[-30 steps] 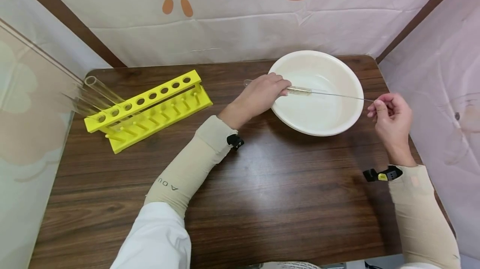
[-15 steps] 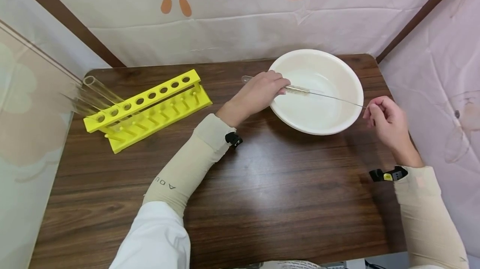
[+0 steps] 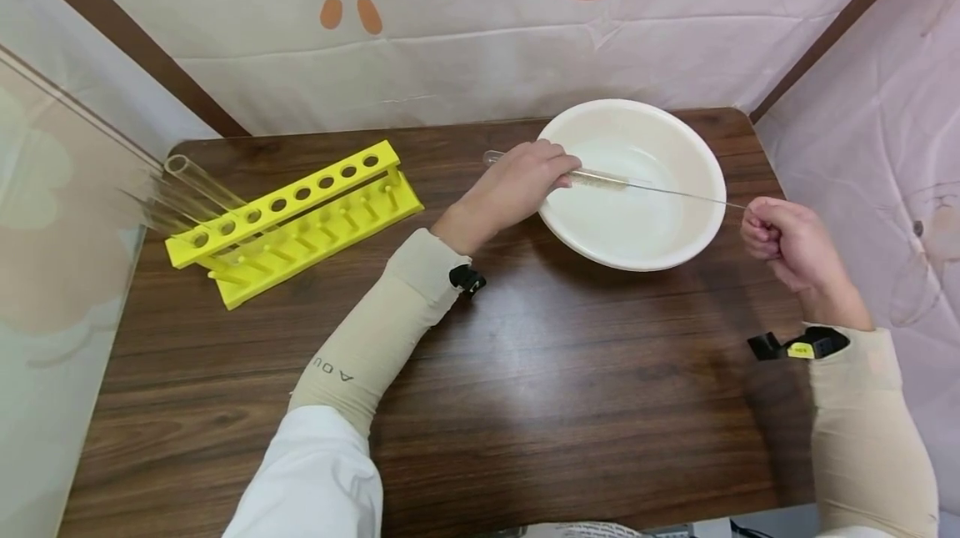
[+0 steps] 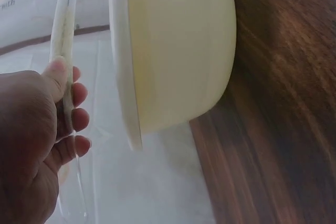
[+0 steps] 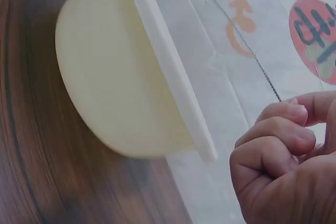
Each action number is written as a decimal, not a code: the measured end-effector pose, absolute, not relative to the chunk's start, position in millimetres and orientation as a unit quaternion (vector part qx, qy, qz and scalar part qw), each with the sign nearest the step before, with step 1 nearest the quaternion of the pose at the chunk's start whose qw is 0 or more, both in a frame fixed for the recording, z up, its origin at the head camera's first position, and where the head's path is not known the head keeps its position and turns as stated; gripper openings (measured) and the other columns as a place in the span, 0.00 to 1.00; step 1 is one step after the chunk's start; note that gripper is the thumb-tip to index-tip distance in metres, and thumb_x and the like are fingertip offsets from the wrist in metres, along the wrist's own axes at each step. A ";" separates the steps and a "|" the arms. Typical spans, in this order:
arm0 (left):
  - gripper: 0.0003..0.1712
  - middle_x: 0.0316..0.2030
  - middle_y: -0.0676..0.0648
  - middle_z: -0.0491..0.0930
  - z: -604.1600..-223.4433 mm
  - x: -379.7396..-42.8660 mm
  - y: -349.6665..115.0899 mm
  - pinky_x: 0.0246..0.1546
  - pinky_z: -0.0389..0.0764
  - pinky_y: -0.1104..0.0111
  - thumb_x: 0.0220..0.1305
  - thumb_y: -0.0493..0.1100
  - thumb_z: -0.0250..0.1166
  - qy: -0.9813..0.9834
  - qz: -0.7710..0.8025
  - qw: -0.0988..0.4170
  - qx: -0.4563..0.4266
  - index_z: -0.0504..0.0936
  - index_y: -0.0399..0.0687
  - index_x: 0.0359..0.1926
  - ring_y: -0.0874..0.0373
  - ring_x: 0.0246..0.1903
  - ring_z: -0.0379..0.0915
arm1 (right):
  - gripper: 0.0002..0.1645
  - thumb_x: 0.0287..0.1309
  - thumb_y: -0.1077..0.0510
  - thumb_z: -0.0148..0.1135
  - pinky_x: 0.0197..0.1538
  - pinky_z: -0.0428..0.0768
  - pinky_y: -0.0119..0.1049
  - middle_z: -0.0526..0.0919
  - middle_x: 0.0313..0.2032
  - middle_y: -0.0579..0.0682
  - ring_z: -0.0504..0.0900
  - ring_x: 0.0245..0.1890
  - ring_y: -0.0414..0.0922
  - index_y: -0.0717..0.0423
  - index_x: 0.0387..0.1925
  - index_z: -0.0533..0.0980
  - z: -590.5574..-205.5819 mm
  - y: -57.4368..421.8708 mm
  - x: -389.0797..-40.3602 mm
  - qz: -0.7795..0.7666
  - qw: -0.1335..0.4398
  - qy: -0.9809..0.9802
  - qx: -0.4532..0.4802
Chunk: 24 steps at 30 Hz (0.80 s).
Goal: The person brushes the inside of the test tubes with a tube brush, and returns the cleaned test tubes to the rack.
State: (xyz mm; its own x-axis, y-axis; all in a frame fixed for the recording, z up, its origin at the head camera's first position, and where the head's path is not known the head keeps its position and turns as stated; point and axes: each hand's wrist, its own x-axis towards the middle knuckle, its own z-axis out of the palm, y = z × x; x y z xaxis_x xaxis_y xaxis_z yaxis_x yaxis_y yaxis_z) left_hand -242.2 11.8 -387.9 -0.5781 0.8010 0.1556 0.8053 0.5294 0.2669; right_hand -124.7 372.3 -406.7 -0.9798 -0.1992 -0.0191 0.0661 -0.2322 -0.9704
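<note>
In the head view my left hand (image 3: 517, 188) grips a clear glass test tube (image 3: 492, 158), held slanting over the left rim of a white basin (image 3: 630, 258). The left wrist view has the thumb and curled fingers round the tube (image 4: 62, 43). A test tube brush (image 3: 678, 193) reaches into the tube's mouth, its pale bristles at the mouth and its thin twisted wire stretching over the basin to the right. My right hand (image 3: 795, 246) pinches the wire's end, fingers curled; the wire (image 5: 247, 45) shows clearly in the right wrist view.
A yellow test tube rack (image 3: 300, 225) stands at the left of the brown wooden table (image 3: 585, 404). Several glass tubes (image 3: 202, 183) lean in its left holes. Pale curtains (image 3: 480, 71) hang behind and at both sides.
My right hand moved slightly left with the wire, then back right, its fingers now curled tighter. The bristles shifted a little at the tube's mouth. My left hand stays nearly still.
</note>
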 end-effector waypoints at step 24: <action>0.17 0.51 0.48 0.81 -389.6 -248.5 -2.3 0.59 0.71 0.66 0.79 0.45 0.56 -0.888 -0.161 -0.044 -0.429 0.81 0.45 0.60 0.52 0.53 0.74 | 0.12 0.68 0.75 0.55 0.30 0.72 0.18 0.83 0.26 0.37 0.75 0.23 0.32 0.86 0.30 0.70 -438.4 416.2 -118.7 -0.540 -0.276 0.792 -0.061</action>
